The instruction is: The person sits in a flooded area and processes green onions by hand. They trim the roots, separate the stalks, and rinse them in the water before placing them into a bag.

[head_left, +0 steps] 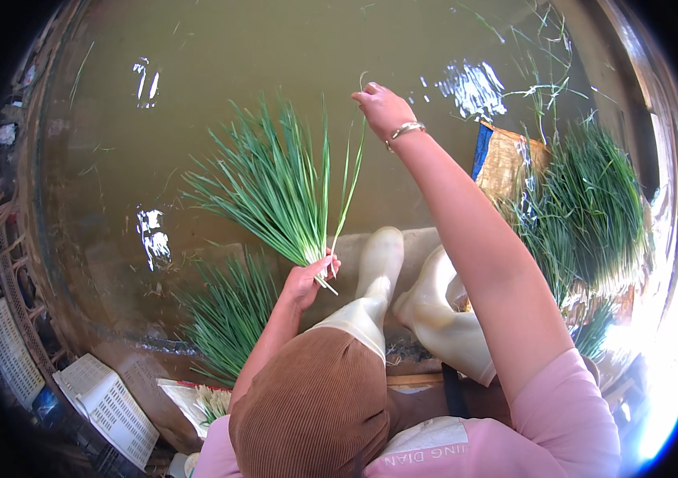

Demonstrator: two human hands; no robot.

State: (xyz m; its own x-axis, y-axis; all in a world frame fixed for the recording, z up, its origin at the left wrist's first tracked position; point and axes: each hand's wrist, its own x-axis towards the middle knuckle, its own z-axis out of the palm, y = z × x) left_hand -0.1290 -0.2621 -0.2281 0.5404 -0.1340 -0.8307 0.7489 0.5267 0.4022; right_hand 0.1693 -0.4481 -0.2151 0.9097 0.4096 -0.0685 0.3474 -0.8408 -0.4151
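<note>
My left hand [313, 278] is closed around the pale root ends of a fanned bunch of green chives or thin scallions [285, 185], held above murky water [225, 54]. One stalk [348, 194] stands a little apart at the bunch's right side. My right hand [382, 107], with a bracelet [408, 129] on the wrist, is raised over the water, up and right of the bunch. Its fingers are pinched on a thin, curled strand [363, 76]. More greens [228, 322] lie beside my left forearm, and a large heap [596, 203] lies at the right.
White rubber boots [382, 257] stand at the pool's near ledge [345, 242]. A woven sack [509, 158] lies by the right heap. Loose stalks float at upper right [539, 89]. White plastic baskets [115, 412] stand at lower left, outside the pool wall [37, 239].
</note>
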